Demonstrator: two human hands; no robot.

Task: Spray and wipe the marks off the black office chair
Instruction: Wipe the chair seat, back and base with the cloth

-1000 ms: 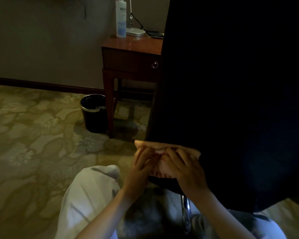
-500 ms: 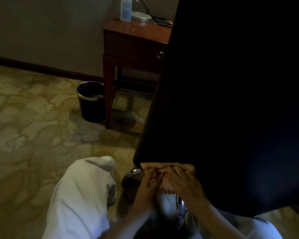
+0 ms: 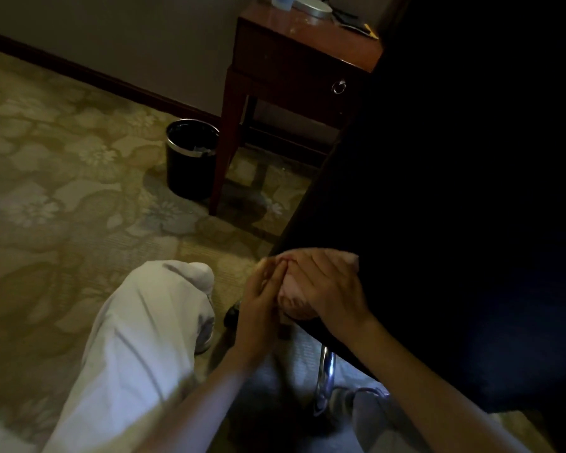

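The black office chair (image 3: 455, 191) fills the right half of the view, its dark back facing me. A pink cloth (image 3: 291, 297) is bunched over the chair's lower left edge. My right hand (image 3: 327, 286) lies over the cloth with fingers curled round it, pressing it to the chair. My left hand (image 3: 262, 299) holds the cloth's left side from beside the edge, fingertips pinching it. A chrome chair leg (image 3: 325, 374) shows below the hands. The base of a spray bottle (image 3: 283, 1) stands on the wooden side table at the top.
A wooden side table (image 3: 294, 60) with a drawer stands against the wall behind the chair. A black waste bin (image 3: 192, 158) sits on the patterned carpet to its left. My white-trousered knee (image 3: 151, 322) is at the lower left.
The view tilted and dropped closer to the chair's lower edge. Both hands stayed on the cloth and worked it along the chair's bottom left corner.
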